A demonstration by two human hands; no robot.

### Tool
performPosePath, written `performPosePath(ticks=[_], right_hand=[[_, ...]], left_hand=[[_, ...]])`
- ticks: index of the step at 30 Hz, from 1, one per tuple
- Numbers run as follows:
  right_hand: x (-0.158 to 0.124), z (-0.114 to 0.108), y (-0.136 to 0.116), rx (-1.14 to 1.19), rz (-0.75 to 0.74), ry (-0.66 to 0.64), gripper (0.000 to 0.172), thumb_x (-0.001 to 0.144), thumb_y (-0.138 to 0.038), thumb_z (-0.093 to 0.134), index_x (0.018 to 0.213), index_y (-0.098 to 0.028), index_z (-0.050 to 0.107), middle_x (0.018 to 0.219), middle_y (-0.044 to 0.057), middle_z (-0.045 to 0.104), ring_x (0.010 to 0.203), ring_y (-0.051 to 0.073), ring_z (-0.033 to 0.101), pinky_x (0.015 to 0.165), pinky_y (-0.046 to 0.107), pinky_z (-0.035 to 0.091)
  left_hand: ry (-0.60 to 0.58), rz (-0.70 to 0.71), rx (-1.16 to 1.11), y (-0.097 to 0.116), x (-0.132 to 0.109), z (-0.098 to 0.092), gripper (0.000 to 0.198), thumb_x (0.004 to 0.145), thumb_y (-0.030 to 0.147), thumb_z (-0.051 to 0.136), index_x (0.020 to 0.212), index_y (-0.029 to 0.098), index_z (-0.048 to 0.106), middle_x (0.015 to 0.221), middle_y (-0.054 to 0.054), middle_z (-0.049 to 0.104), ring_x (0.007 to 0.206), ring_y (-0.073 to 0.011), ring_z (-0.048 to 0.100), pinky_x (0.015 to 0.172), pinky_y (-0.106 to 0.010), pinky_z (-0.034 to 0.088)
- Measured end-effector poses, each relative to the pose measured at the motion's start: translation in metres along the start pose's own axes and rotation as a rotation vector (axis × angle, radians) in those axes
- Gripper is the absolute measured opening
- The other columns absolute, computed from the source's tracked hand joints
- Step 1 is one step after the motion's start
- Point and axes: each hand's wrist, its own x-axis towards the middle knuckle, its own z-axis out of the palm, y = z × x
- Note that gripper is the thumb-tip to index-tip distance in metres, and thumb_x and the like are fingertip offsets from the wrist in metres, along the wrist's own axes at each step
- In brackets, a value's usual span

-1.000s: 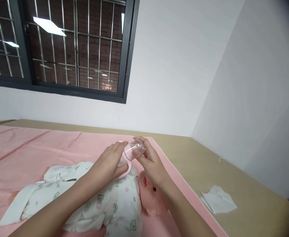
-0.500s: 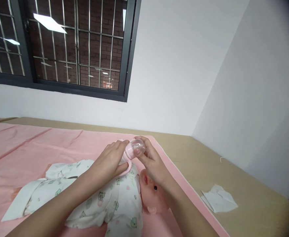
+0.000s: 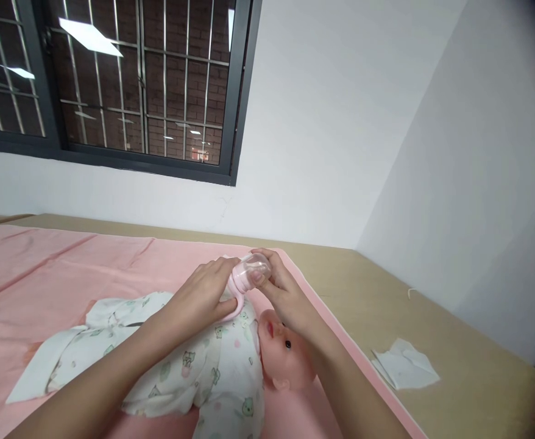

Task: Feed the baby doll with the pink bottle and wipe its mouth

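Note:
A pink pacifier-like feeder with a clear dome cap (image 3: pixel 249 272) is held above a baby doll (image 3: pixel 231 366). My left hand (image 3: pixel 203 299) grips its pink ring handle, fingers curled round it. My right hand (image 3: pixel 281 292) pinches the clear cap from the right. The doll lies on its back on a pink sheet (image 3: pixel 66 268), in a white printed romper, with its head (image 3: pixel 286 356) just below my right wrist.
A folded white tissue (image 3: pixel 404 366) lies on the bare beige surface (image 3: pixel 386 305) right of the sheet. White walls meet in a corner at the right. A barred dark window (image 3: pixel 112 85) fills the upper left.
Both hands and the feeder stay together with only slight shifts; the view has tilted a little, so the doll shows more fully.

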Motion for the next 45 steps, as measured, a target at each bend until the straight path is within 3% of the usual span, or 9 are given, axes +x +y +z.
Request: performPosePath(ticks=[4, 7, 12, 18, 23, 28, 33, 38, 45], right_hand=[[0.005, -0.012, 0.001, -0.015, -0.038, 0.164, 0.053, 0.083, -0.06, 0.057, 0.12, -0.025, 0.044, 0.114, 0.006, 0.057, 0.102, 0.019, 0.056, 0.087, 0.034, 0.046], [0.014, -0.043, 0.008, -0.074, -0.106, 0.37, 0.054, 0.08, -0.058, 0.061, 0.119, -0.025, 0.044, 0.119, 0.007, 0.056, 0.105, 0.02, 0.056, 0.09, 0.035, 0.046], [0.034, -0.1, 0.065, -0.374, 0.034, 0.499, 0.051, 0.076, -0.044, 0.063, 0.12, -0.021, 0.049, 0.117, 0.01, 0.06, 0.103, 0.024, 0.059, 0.095, 0.044, 0.044], [0.032, -0.12, 0.17, -0.753, 0.299, 0.437, 0.048, 0.075, -0.022, 0.054, 0.121, -0.013, 0.054, 0.123, 0.016, 0.058, 0.114, 0.026, 0.057, 0.101, 0.04, 0.041], [0.019, -0.123, 0.215, -0.903, 0.407, 0.336, 0.049, 0.081, -0.017, 0.049, 0.129, -0.009, 0.05, 0.127, 0.02, 0.054, 0.111, 0.027, 0.058, 0.099, 0.036, 0.042], [0.018, -0.128, 0.225, -0.935, 0.433, 0.27, 0.051, 0.086, -0.022, 0.046, 0.134, -0.004, 0.042, 0.132, 0.021, 0.049, 0.117, 0.028, 0.054, 0.102, 0.035, 0.039], [0.016, -0.125, 0.22, -0.889, 0.438, 0.283, 0.055, 0.091, -0.036, 0.044, 0.137, -0.006, 0.039, 0.131, 0.022, 0.047, 0.119, 0.029, 0.053, 0.103, 0.037, 0.038], [0.014, -0.121, 0.214, -0.852, 0.44, 0.311, 0.057, 0.093, -0.041, 0.038, 0.14, -0.008, 0.036, 0.131, 0.022, 0.047, 0.122, 0.028, 0.052, 0.101, 0.037, 0.04], [0.012, -0.119, 0.212, -0.829, 0.421, 0.332, 0.061, 0.093, -0.046, 0.033, 0.142, -0.009, 0.034, 0.133, 0.023, 0.046, 0.124, 0.03, 0.05, 0.1, 0.04, 0.041]], left_hand=[[0.014, -0.088, 0.019, -0.009, 0.005, -0.004, 0.04, 0.075, 0.018, 0.05, 0.114, 0.019, 0.052, 0.108, -0.009, 0.062, 0.099, -0.0277, 0.059, 0.081, -0.037, 0.045], [0.074, -0.211, 0.043, -0.03, 0.011, -0.01, 0.042, 0.074, 0.022, 0.052, 0.117, 0.019, 0.051, 0.11, -0.009, 0.064, 0.098, -0.0278, 0.061, 0.077, -0.034, 0.045], [0.123, -0.449, 0.143, -0.073, 0.018, -0.021, 0.04, 0.075, 0.033, 0.054, 0.112, 0.02, 0.049, 0.097, -0.006, 0.067, 0.091, -0.0286, 0.063, 0.068, -0.031, 0.042], [0.105, -0.582, 0.076, -0.108, 0.016, -0.022, 0.042, 0.073, 0.044, 0.06, 0.107, 0.023, 0.048, 0.1, -0.006, 0.067, 0.094, -0.0288, 0.063, 0.067, -0.029, 0.043], [0.094, -0.624, 0.077, -0.127, 0.015, -0.021, 0.046, 0.072, 0.045, 0.063, 0.108, 0.024, 0.045, 0.102, -0.005, 0.067, 0.094, -0.0275, 0.064, 0.067, -0.028, 0.042], [0.034, -0.693, 0.165, -0.145, 0.013, -0.019, 0.045, 0.073, 0.043, 0.062, 0.108, 0.022, 0.043, 0.102, -0.007, 0.066, 0.092, -0.0259, 0.064, 0.063, -0.027, 0.041], [-0.069, -0.754, 0.237, -0.169, 0.009, -0.017, 0.05, 0.067, 0.025, 0.062, 0.113, 0.018, 0.043, 0.1, -0.01, 0.066, 0.089, -0.028, 0.064, 0.06, -0.027, 0.039], [-0.126, -0.776, 0.272, -0.185, 0.004, -0.016, 0.05, 0.065, 0.02, 0.06, 0.112, 0.016, 0.044, 0.098, -0.01, 0.066, 0.088, -0.0264, 0.064, 0.059, -0.026, 0.038], [-0.157, -0.791, 0.22, -0.199, -0.002, -0.015, 0.047, 0.06, 0.021, 0.066, 0.103, 0.016, 0.048, 0.078, -0.005, 0.067, 0.075, -0.0241, 0.065, 0.058, -0.026, 0.04]])
